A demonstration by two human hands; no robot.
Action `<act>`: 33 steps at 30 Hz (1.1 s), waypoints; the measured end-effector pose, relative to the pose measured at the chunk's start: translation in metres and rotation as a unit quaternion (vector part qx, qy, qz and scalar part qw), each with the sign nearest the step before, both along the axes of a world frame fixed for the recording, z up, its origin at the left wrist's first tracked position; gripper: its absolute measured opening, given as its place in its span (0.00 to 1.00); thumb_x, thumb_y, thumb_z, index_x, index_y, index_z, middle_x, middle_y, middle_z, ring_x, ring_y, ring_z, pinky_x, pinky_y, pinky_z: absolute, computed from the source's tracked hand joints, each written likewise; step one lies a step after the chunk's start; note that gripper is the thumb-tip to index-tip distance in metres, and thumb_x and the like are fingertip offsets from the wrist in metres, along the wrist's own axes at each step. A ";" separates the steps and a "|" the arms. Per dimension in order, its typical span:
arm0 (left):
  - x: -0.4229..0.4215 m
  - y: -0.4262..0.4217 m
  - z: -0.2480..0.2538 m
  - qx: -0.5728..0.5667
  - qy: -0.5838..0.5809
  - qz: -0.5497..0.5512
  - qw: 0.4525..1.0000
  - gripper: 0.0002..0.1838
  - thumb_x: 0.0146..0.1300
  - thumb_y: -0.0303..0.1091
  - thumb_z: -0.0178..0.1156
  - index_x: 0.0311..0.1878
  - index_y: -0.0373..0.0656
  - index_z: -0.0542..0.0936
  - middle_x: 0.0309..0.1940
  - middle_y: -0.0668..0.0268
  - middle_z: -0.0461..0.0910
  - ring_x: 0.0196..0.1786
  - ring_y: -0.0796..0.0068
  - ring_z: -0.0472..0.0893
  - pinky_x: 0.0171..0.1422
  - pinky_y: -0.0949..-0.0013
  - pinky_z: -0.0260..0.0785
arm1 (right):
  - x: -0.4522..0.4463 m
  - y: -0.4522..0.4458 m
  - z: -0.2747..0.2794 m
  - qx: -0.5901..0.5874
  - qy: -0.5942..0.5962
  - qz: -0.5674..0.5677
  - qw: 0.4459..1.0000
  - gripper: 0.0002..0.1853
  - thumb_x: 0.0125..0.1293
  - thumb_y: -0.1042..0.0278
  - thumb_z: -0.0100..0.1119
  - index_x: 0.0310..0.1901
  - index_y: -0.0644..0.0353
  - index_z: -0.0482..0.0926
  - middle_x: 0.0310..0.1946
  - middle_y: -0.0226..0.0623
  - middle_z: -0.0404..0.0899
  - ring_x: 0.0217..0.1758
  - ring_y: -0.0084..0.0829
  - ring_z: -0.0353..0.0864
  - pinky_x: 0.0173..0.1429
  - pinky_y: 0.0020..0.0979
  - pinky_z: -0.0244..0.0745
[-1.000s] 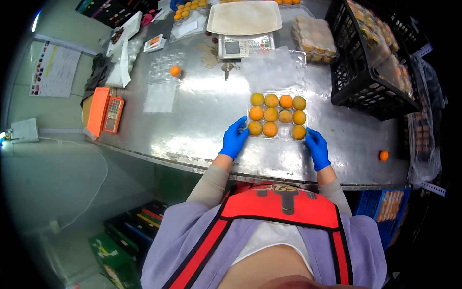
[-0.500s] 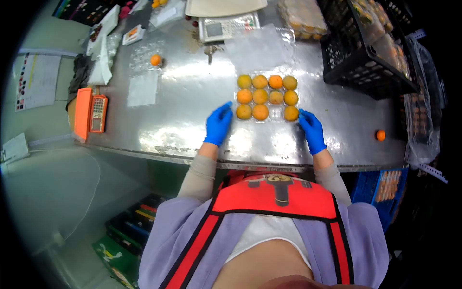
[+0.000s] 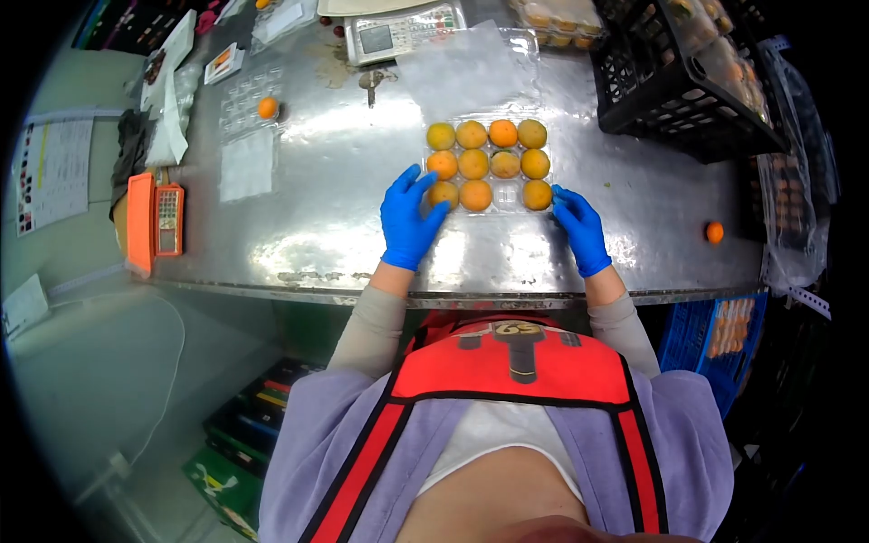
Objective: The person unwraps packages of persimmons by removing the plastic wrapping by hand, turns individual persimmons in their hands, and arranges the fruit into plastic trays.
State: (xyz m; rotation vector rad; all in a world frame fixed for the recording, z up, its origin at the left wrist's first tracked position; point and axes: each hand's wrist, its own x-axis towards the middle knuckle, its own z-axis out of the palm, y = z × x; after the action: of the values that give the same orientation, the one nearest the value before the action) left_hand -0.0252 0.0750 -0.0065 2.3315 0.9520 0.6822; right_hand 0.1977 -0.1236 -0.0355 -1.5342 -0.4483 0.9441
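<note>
A clear plastic tray point(image 3: 508, 196) holds several orange and yellowish fruits point(image 3: 473, 164) in rows. One pocket in the row nearest me has no fruit. My left hand point(image 3: 409, 217), in a blue glove, is at the tray's left side with its fingers apart, over the edge by the front-left fruit point(image 3: 443, 195). At the front-right corner is my right hand point(image 3: 582, 230), also gloved, its fingertips beside the corner fruit point(image 3: 537, 195) and its fingers apart. The tray's clear lid point(image 3: 519, 72) lies beyond the fruit.
A scale point(image 3: 398, 34) stands at the back, a black crate point(image 3: 688, 100) at the right. One loose orange point(image 3: 714, 233) lies right; another point(image 3: 268, 108) is by an unfilled tray point(image 3: 244, 101). An orange device point(image 3: 156, 222) sits at the left edge of the metal table point(image 3: 317, 217).
The camera view has shifted. My left hand has moved from beside the tray in to its front-left fruit, fingers spread. My right hand stays at the right corner.
</note>
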 end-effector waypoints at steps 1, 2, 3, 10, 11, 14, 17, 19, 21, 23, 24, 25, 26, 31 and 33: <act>0.005 -0.001 0.002 -0.008 -0.010 -0.008 1.000 0.27 0.45 0.38 0.71 0.52 0.51 0.79 0.57 0.54 0.73 0.56 0.54 0.75 0.58 0.59 0.70 | 0.000 0.000 0.001 -0.003 0.000 0.001 1.000 0.19 0.65 0.72 0.56 0.58 0.64 0.72 0.53 0.34 0.76 0.47 0.22 0.75 0.52 0.24 0.71; 0.011 -0.001 0.003 -0.009 -0.009 -0.009 1.000 0.27 0.45 0.38 0.71 0.52 0.51 0.79 0.57 0.54 0.73 0.56 0.54 0.75 0.58 0.59 0.70 | 0.000 0.000 0.001 -0.005 0.000 0.003 1.000 0.19 0.65 0.72 0.56 0.57 0.64 0.72 0.53 0.35 0.76 0.48 0.22 0.75 0.53 0.24 0.71; 0.019 -0.002 0.004 0.027 -0.011 -0.054 0.998 0.29 0.44 0.39 0.71 0.53 0.52 0.79 0.60 0.54 0.71 0.58 0.53 0.73 0.60 0.57 0.67 | 0.000 0.000 -0.001 -0.005 0.000 0.002 1.000 0.19 0.65 0.72 0.56 0.57 0.64 0.72 0.53 0.35 0.76 0.48 0.22 0.75 0.53 0.24 0.71; 0.045 -0.006 0.005 0.082 0.115 -0.137 0.980 0.32 0.38 0.41 0.73 0.53 0.56 0.78 0.70 0.59 0.58 0.68 0.48 0.60 0.69 0.50 0.54 | 0.002 0.000 -0.006 0.003 -0.012 0.008 1.000 0.20 0.64 0.73 0.55 0.58 0.64 0.72 0.51 0.35 0.77 0.46 0.21 0.75 0.53 0.24 0.71; 0.047 -0.004 0.004 0.101 0.107 -0.145 0.979 0.31 0.37 0.39 0.73 0.51 0.54 0.80 0.68 0.58 0.61 0.66 0.45 0.61 0.68 0.50 0.55 | 0.002 0.000 -0.005 -0.004 -0.012 0.013 1.000 0.20 0.64 0.73 0.55 0.58 0.64 0.72 0.51 0.35 0.77 0.45 0.21 0.76 0.53 0.24 0.71; 0.049 0.001 0.003 0.129 0.099 -0.173 0.971 0.30 0.37 0.39 0.73 0.50 0.54 0.80 0.68 0.58 0.61 0.66 0.46 0.62 0.68 0.51 0.56 | 0.002 0.000 -0.007 -0.003 -0.014 0.011 1.000 0.20 0.65 0.72 0.55 0.58 0.64 0.72 0.50 0.34 0.77 0.45 0.21 0.75 0.53 0.24 0.71; 0.046 0.006 0.002 0.072 0.075 -0.182 0.978 0.29 0.38 0.40 0.73 0.51 0.55 0.79 0.68 0.58 0.62 0.68 0.46 0.60 0.70 0.51 0.54 | 0.003 -0.001 -0.002 0.003 0.015 0.013 1.000 0.19 0.65 0.72 0.55 0.58 0.63 0.72 0.48 0.33 0.78 0.45 0.21 0.75 0.52 0.24 0.71; 0.043 0.007 0.010 0.017 0.005 -0.178 0.984 0.30 0.40 0.41 0.72 0.52 0.54 0.79 0.68 0.57 0.61 0.69 0.48 0.58 0.71 0.52 0.52 | 0.004 0.001 0.004 0.012 0.004 -0.007 1.000 0.19 0.65 0.72 0.55 0.58 0.63 0.72 0.49 0.33 0.77 0.45 0.21 0.76 0.53 0.24 0.71; 0.038 0.005 0.024 -0.040 -0.064 -0.171 0.982 0.30 0.42 0.41 0.72 0.53 0.54 0.78 0.68 0.57 0.61 0.71 0.50 0.57 0.72 0.52 0.51 | 0.005 0.003 0.016 0.019 -0.005 -0.025 0.999 0.18 0.66 0.71 0.55 0.57 0.63 0.72 0.50 0.33 0.77 0.45 0.21 0.76 0.54 0.24 0.71; 0.035 0.003 0.049 -0.222 -0.179 -0.193 0.939 0.35 0.42 0.39 0.73 0.58 0.53 0.75 0.71 0.59 0.56 0.73 0.54 0.53 0.75 0.53 0.45 | 0.005 0.009 0.035 0.041 -0.017 -0.021 0.999 0.19 0.67 0.69 0.54 0.58 0.62 0.71 0.50 0.35 0.77 0.45 0.23 0.76 0.55 0.25 0.70; 0.035 0.000 0.059 -0.219 -0.180 -0.193 0.939 0.35 0.42 0.39 0.73 0.58 0.53 0.75 0.71 0.59 0.56 0.73 0.54 0.53 0.75 0.53 0.45 | 0.003 0.015 0.049 0.044 -0.019 -0.021 0.999 0.19 0.67 0.69 0.54 0.58 0.62 0.71 0.50 0.35 0.77 0.45 0.23 0.76 0.55 0.25 0.70; 0.036 -0.002 0.069 -0.241 -0.207 -0.200 0.927 0.36 0.42 0.37 0.73 0.59 0.53 0.74 0.71 0.59 0.56 0.73 0.55 0.53 0.75 0.54 0.46 | 0.000 0.020 0.065 0.047 0.036 0.023 0.998 0.19 0.67 0.68 0.54 0.59 0.62 0.71 0.51 0.35 0.77 0.46 0.22 0.76 0.56 0.25 0.70; 0.036 -0.004 0.077 -0.262 -0.233 -0.208 0.913 0.36 0.43 0.36 0.73 0.60 0.52 0.73 0.70 0.59 0.56 0.73 0.57 0.53 0.75 0.55 0.46 | -0.006 0.027 0.078 0.049 0.091 0.066 0.993 0.20 0.67 0.66 0.53 0.59 0.62 0.70 0.51 0.36 0.77 0.46 0.22 0.77 0.56 0.26 0.70; 0.037 -0.003 0.093 -0.246 -0.257 -0.216 0.909 0.38 0.42 0.37 0.73 0.61 0.48 0.73 0.71 0.57 0.56 0.73 0.58 0.54 0.75 0.56 0.45 | -0.040 0.061 0.125 0.150 0.223 0.156 0.951 0.27 0.66 0.62 0.56 0.65 0.58 0.64 0.55 0.39 0.72 0.53 0.26 0.74 0.56 0.26 0.69; 0.035 -0.002 0.093 -0.233 -0.260 -0.218 0.911 0.38 0.42 0.35 0.73 0.62 0.51 0.72 0.70 0.58 0.56 0.73 0.57 0.55 0.75 0.57 0.47 | -0.052 0.071 0.130 0.163 0.197 0.155 0.954 0.28 0.65 0.64 0.57 0.65 0.58 0.63 0.54 0.38 0.72 0.54 0.26 0.73 0.57 0.26 0.69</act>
State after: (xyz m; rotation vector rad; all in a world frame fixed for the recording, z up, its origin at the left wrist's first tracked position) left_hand 0.0099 0.0733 0.0868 1.7143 0.2868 0.7341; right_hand 0.1457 -0.0524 0.0941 -0.9598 -0.5329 1.3156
